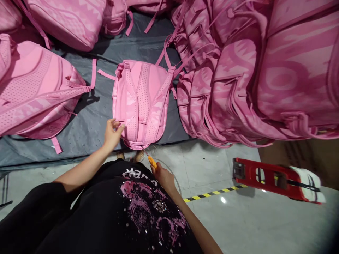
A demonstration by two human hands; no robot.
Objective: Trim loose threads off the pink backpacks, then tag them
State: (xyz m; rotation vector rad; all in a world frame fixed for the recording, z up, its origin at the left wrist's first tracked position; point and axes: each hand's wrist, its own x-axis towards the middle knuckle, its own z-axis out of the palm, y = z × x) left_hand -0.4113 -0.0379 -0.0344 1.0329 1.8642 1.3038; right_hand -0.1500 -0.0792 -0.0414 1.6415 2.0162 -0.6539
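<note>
A person in a black printed shirt [87, 218] works over pink bags. Nearest, the right hand [162, 175] is closed around an orange-handled tool [152, 162], its thin shaft pointing up and away to the lower edge of a pink backpack [143, 91]. Ahead and to that hand's left, the left hand [113, 134] is partly curled, thumb and fingers apart, at the backpack's lower left side; whether it grips any fabric cannot be told. The backpack lies just beyond both hands, straps up, on a counter [97, 113] covered in dark grey sheeting. To the right of the hands, yellow-and-black tape [214, 193] crosses the floor [238, 225] toward a red frame [251, 171] with a white end. Left of the left hand rests another backpack [39, 102]; beyond the right hand, to the right, bags [235, 81] crowd together. Farthest out, more pink bags [69, 21] line the counter.
</note>
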